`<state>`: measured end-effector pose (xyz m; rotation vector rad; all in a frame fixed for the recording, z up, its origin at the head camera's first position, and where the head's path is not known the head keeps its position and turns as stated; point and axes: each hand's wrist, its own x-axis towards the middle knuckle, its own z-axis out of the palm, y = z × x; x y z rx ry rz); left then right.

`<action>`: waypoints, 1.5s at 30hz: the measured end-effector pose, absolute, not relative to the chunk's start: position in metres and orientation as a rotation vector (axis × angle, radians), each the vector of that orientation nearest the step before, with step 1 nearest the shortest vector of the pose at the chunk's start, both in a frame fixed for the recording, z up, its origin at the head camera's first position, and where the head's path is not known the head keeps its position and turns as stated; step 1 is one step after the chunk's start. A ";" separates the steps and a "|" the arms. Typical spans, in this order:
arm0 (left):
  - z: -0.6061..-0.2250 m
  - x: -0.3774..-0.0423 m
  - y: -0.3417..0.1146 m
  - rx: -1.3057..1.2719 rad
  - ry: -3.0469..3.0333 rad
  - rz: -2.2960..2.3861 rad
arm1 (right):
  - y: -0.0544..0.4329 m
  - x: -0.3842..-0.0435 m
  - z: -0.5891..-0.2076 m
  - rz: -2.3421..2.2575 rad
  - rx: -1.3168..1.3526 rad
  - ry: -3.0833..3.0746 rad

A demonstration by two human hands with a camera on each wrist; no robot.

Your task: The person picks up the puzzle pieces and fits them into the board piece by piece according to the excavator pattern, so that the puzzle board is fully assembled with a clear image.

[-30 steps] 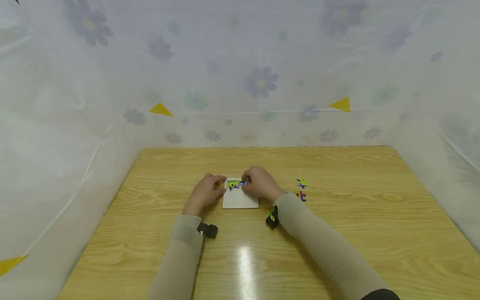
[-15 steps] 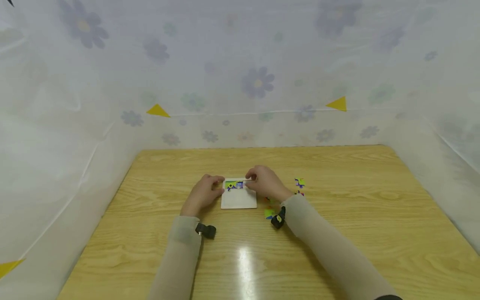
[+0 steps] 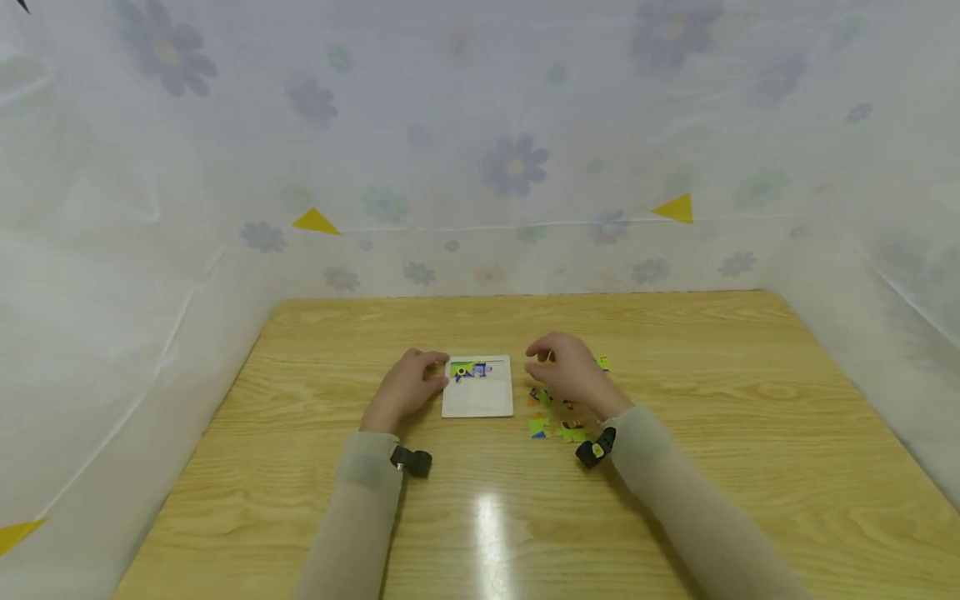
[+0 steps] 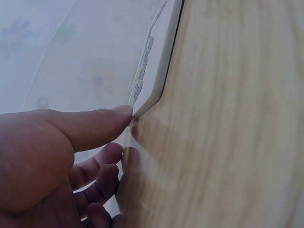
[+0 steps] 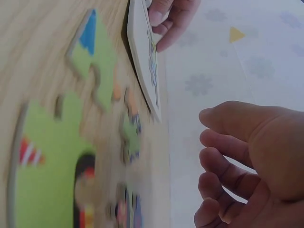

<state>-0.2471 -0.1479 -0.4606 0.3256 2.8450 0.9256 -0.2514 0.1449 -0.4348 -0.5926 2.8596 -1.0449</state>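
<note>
A white puzzle tray lies flat on the wooden table, with a few joined puzzle pieces in its upper left part. My left hand rests at the tray's left edge, thumb and index finger spread apart along it. The left wrist view shows the thumb touching the tray's rim, with the other fingers loosely bent. My right hand hovers to the right of the tray above the loose pieces. Its thumb and fingers stand apart with nothing between them, as the right wrist view shows too.
Loose green jigsaw pieces lie right of the tray, among them one with a blue corner and one with a dark figure. Another green piece is partly hidden behind my right hand. Flowered white sheeting surrounds the table.
My right hand has moved off the tray to the right, leaving a puzzle piece in place there and uncovering loose pieces. My left hand stays at the tray's left edge.
</note>
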 end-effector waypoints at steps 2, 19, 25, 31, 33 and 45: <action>-0.460 -0.247 -0.148 0.324 2.843 0.930 | 0.154 -0.248 -0.432 -1.086 -0.584 2.858; -0.460 -0.250 -0.147 0.330 2.817 0.956 | 0.220 -0.240 -0.431 -1.092 -0.507 2.927; -0.460 -0.250 -0.146 0.330 2.821 0.961 | 0.237 -0.244 -0.433 -1.064 -0.402 2.939; -0.461 -0.248 -0.148 0.327 2.822 0.950 | 0.248 -0.249 -0.441 -1.049 -0.344 2.907; -0.461 -0.247 -0.149 0.329 2.824 0.953 | 0.249 -0.251 -0.444 -1.046 -0.341 2.897; -0.461 -0.247 -0.150 0.344 2.820 0.966 | 0.254 -0.252 -0.454 -1.038 -0.312 2.835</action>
